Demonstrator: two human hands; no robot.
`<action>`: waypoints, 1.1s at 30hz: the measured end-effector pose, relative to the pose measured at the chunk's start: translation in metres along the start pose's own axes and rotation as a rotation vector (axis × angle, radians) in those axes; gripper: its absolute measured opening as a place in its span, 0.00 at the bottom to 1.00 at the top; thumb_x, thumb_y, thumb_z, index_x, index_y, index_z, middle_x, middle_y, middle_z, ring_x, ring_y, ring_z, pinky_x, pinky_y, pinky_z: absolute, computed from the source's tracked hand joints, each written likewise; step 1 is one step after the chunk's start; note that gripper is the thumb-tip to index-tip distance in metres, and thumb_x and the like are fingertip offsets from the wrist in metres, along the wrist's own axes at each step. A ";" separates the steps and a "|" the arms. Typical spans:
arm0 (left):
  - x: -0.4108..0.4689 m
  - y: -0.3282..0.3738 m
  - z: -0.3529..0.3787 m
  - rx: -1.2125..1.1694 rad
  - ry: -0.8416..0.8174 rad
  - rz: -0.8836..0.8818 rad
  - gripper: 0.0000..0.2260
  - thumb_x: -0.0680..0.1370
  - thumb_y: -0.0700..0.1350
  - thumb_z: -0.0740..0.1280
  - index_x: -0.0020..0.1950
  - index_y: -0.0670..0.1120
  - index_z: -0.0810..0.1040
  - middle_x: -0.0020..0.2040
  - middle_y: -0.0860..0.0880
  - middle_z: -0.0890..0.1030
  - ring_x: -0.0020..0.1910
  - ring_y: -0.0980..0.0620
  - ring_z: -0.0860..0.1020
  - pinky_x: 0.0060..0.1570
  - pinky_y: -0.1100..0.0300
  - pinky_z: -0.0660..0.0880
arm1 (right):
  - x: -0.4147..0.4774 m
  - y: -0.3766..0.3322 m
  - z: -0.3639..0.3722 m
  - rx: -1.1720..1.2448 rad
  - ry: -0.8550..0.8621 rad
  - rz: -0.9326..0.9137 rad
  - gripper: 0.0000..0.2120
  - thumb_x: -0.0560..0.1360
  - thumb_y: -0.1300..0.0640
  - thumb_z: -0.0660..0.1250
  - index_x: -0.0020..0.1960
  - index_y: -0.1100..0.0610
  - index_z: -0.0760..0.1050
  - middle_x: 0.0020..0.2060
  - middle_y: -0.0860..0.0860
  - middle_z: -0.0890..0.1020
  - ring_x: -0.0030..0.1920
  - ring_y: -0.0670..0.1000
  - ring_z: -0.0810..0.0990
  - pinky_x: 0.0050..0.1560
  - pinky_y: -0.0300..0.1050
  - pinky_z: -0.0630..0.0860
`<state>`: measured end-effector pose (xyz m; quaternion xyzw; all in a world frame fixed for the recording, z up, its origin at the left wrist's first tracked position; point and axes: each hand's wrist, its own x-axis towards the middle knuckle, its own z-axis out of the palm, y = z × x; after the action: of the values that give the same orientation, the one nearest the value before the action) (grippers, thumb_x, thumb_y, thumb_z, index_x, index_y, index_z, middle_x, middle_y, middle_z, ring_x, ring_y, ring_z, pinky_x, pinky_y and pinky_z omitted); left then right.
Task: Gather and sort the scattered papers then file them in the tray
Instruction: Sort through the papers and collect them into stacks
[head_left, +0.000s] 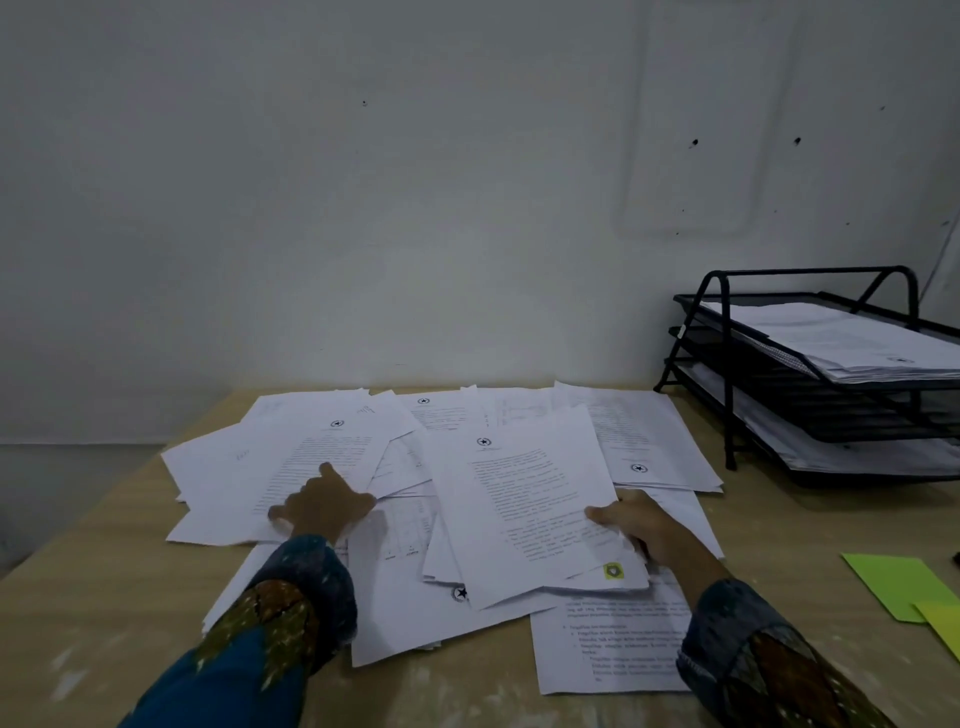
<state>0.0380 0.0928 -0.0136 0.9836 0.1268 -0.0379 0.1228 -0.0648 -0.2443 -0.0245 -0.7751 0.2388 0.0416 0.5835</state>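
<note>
The fingers (328, 472) of the left hand (324, 506) are spread and lie flat, palm down, on a printed sheet (311, 452) at the left of the pile, pressing it without curling round it. The right hand (647, 532) grips a bundle of sheets (530, 499) by its lower right corner, thumb on top and the other fingers hidden beneath, so the bundle tilts up over the rest.

Round both hands the scattered papers (639, 431) overlap at all angles across the middle of the pale worktop (104, 597), some reaching its far edge by the wall (415, 208). Patterned sleeves (291, 597) cover both wrists.

The black three-tier tray (727, 364) stands at the far right of the worktop, just beside the pile, with papers in its top and bottom tiers. A green card (893, 582) and a yellow one (945, 623) lie near the right edge.
</note>
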 end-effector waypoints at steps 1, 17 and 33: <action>0.001 -0.003 0.000 -0.023 -0.012 0.016 0.37 0.70 0.60 0.67 0.71 0.45 0.57 0.66 0.43 0.72 0.65 0.40 0.71 0.65 0.43 0.66 | 0.000 0.000 0.000 -0.005 0.003 0.001 0.19 0.74 0.63 0.67 0.64 0.66 0.72 0.61 0.61 0.78 0.57 0.60 0.78 0.58 0.50 0.75; -0.001 0.009 -0.039 -0.237 0.237 0.203 0.09 0.76 0.38 0.60 0.47 0.34 0.77 0.44 0.39 0.80 0.46 0.40 0.80 0.46 0.52 0.77 | -0.008 -0.003 0.003 -0.047 0.056 0.009 0.17 0.76 0.62 0.64 0.64 0.65 0.72 0.59 0.61 0.79 0.50 0.57 0.77 0.37 0.40 0.73; -0.101 0.134 0.043 -0.216 0.191 0.850 0.18 0.81 0.53 0.52 0.39 0.44 0.72 0.41 0.41 0.76 0.44 0.45 0.76 0.37 0.58 0.65 | -0.011 -0.003 0.007 0.037 0.089 -0.012 0.20 0.78 0.54 0.62 0.66 0.64 0.71 0.60 0.61 0.78 0.55 0.59 0.78 0.54 0.47 0.75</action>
<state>-0.0271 -0.0678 -0.0131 0.9289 -0.2747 0.1205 0.2171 -0.0721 -0.2336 -0.0200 -0.7666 0.2608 -0.0010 0.5867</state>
